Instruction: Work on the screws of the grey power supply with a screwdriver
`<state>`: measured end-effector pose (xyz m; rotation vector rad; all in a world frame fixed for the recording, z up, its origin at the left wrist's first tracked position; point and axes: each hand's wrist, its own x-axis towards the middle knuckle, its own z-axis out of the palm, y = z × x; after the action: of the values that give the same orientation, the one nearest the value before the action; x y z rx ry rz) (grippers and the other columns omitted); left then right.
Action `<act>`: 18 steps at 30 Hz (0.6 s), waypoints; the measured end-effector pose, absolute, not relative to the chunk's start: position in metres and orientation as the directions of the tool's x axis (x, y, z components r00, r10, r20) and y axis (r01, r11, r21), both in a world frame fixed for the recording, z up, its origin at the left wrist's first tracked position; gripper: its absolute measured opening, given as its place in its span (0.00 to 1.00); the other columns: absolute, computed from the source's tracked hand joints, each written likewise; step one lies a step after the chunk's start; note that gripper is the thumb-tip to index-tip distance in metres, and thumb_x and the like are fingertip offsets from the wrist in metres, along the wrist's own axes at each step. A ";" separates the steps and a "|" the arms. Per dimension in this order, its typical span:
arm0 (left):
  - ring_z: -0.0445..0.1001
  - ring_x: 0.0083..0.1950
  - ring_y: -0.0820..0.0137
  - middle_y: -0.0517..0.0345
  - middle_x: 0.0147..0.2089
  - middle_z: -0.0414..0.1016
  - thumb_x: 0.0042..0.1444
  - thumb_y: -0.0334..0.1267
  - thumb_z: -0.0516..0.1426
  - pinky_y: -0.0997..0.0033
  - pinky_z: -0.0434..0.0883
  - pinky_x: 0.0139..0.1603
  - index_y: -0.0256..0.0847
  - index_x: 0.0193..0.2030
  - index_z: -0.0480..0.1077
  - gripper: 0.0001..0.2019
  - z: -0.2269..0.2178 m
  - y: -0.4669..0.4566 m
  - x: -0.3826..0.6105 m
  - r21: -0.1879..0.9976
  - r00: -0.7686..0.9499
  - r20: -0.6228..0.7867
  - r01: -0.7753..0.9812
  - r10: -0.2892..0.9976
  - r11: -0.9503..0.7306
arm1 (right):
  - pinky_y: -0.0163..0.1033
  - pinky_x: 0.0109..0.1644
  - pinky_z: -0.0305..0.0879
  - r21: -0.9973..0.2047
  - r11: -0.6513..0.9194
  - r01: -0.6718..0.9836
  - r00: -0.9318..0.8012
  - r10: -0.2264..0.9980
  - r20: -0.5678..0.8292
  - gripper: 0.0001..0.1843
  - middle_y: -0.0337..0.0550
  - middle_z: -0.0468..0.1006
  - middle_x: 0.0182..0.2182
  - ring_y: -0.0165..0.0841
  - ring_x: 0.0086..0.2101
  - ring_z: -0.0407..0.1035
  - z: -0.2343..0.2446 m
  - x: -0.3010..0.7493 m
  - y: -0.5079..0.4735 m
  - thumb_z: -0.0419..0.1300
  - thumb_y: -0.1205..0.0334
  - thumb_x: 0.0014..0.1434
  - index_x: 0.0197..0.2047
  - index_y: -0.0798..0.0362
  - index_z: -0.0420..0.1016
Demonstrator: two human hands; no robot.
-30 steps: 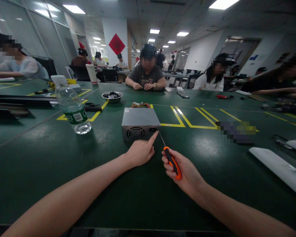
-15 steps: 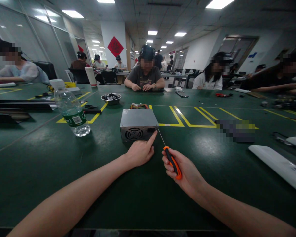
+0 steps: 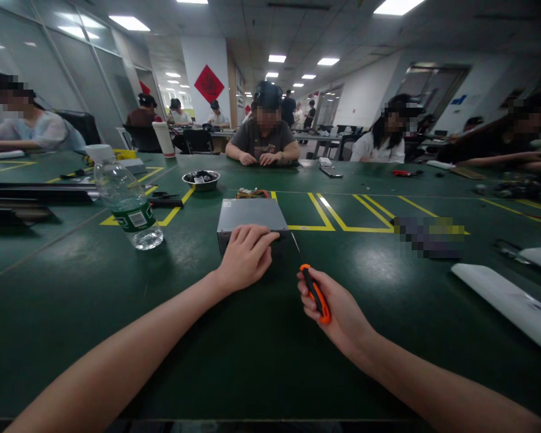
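A grey metal computer power supply [image 3: 252, 214] sits on the green table in front of me, with a bundle of coloured wires [image 3: 253, 193] behind it. My left hand [image 3: 247, 255] is at its front face, fingers apart and laid against the upper front edge. That hand hides the fan grille. In my right hand [image 3: 327, 300] is a screwdriver with an orange and black handle [image 3: 314, 293], the fingers wrapped round it. Its thin shaft [image 3: 296, 243] points up and away, the tip near the box's right front corner; whether they touch I cannot tell.
A clear water bottle [image 3: 130, 204] stands left of the box. Behind it are a metal bowl of small dark parts [image 3: 201, 180] and a white cup [image 3: 164, 139]. A long white object [image 3: 507, 307] lies at the right. A person [image 3: 264, 132] sits across the green table [image 3: 379, 264].
My left hand has shifted up and left, from a pointing finger at the front's right side to fingers across the upper front edge. The screwdriver has barely moved.
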<state>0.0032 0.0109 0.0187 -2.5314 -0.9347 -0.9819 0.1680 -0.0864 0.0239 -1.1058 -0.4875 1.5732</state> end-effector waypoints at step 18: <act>0.55 0.62 0.62 0.51 0.62 0.58 0.57 0.38 0.47 0.61 0.55 0.57 0.39 0.60 0.56 0.23 0.030 0.016 -0.016 -0.058 0.605 0.537 0.721 0.587 -0.691 | 0.32 0.30 0.62 -0.926 -0.196 -0.323 0.163 0.952 -0.259 0.11 0.36 0.68 0.24 0.27 0.26 0.62 0.032 0.165 -0.094 0.53 0.54 0.58 0.37 0.52 0.70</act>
<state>-0.0163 0.0159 0.0300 -2.5655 -1.0698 -0.7145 0.1654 -0.0943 0.0324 -1.2284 -0.7125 1.3497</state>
